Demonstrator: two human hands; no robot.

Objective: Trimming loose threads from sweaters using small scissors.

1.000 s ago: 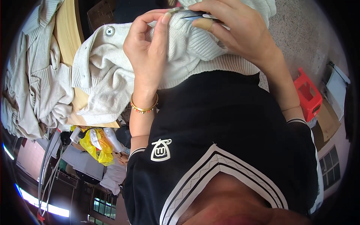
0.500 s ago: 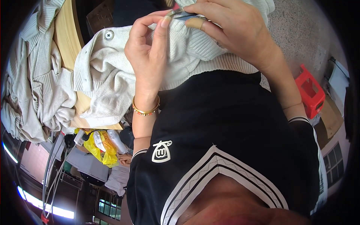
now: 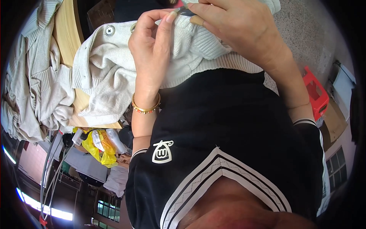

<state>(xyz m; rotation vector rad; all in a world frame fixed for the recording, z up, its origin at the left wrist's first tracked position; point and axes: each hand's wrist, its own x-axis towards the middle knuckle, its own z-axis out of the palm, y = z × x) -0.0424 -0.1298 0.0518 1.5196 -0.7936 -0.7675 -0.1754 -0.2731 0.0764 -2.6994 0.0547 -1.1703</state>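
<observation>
A cream knitted cardigan (image 3: 114, 57) with ribbed edges and a pale button (image 3: 109, 30) lies across my lap and onto the wooden board. My left hand (image 3: 150, 42) is at its upper part, thumb and forefinger pinched together on what looks like the cardigan's edge. Close against those fingertips, my right hand (image 3: 244, 30) grips small thread snips (image 3: 186, 12), whose dark blade shows only in part. A tan wrap (image 3: 196, 20) covers one right finger. The exact spot where blade and knit meet is hidden by my fingers.
More cream knitwear (image 3: 49, 84) is heaped on the left over a pale wooden board (image 3: 66, 34). To the right stands a red plastic stool (image 3: 315, 93) on the speckled floor. Yellow plastic bags (image 3: 100, 149) and another person's hand (image 3: 124, 160) show at lower left.
My right hand has shifted slightly and turned, so less of the blade shows. My left hand stays pinched. A second button now shows beside my left hand.
</observation>
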